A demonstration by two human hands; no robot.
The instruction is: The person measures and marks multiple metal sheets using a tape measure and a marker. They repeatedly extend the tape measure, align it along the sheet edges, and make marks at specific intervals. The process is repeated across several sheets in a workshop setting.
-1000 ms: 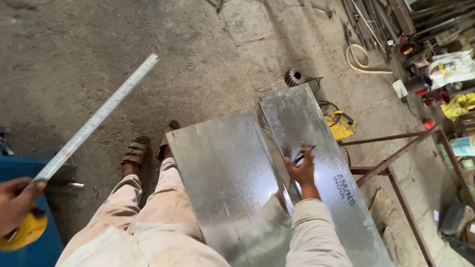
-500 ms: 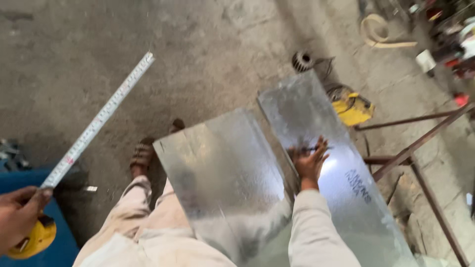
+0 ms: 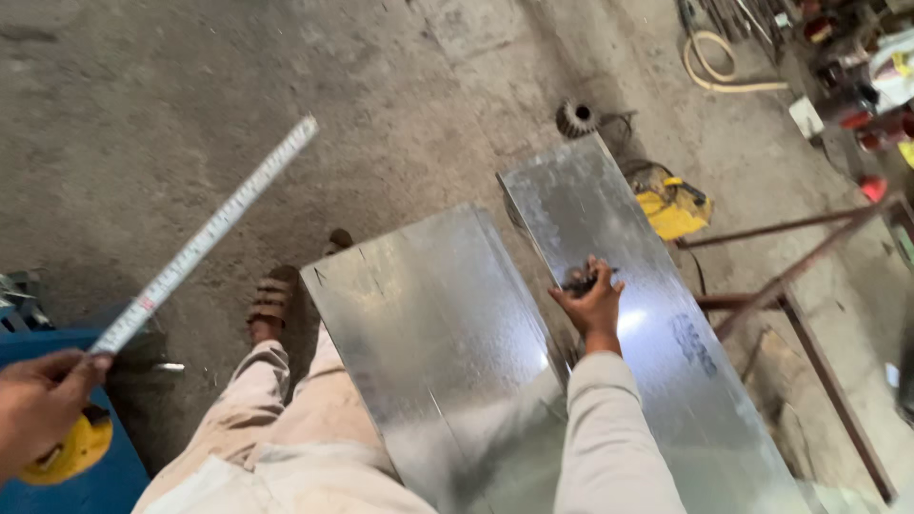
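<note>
My left hand (image 3: 38, 400) at the lower left grips a yellow tape measure (image 3: 67, 449), its white blade (image 3: 205, 233) stretched up and to the right in the air over the floor. My right hand (image 3: 590, 303) rests on a shiny galvanised metal sheet (image 3: 657, 333) and holds a dark pen or marker (image 3: 583, 281) against it. A second folded metal sheet (image 3: 428, 333) lies beside it over my lap. My legs in beige trousers and a sandalled foot (image 3: 271, 300) show below.
A rusty metal frame (image 3: 790, 276) stands to the right of the sheets. A yellow power tool (image 3: 671, 205) and a round wire brush (image 3: 574, 119) lie on the concrete floor beyond. A blue box (image 3: 57, 485) sits at the lower left. A hose and clutter fill the top right.
The view has shifted slightly. My left hand with the tape has risen a little; the blade stays extended. My right hand remains on the right sheet with the marker.
</note>
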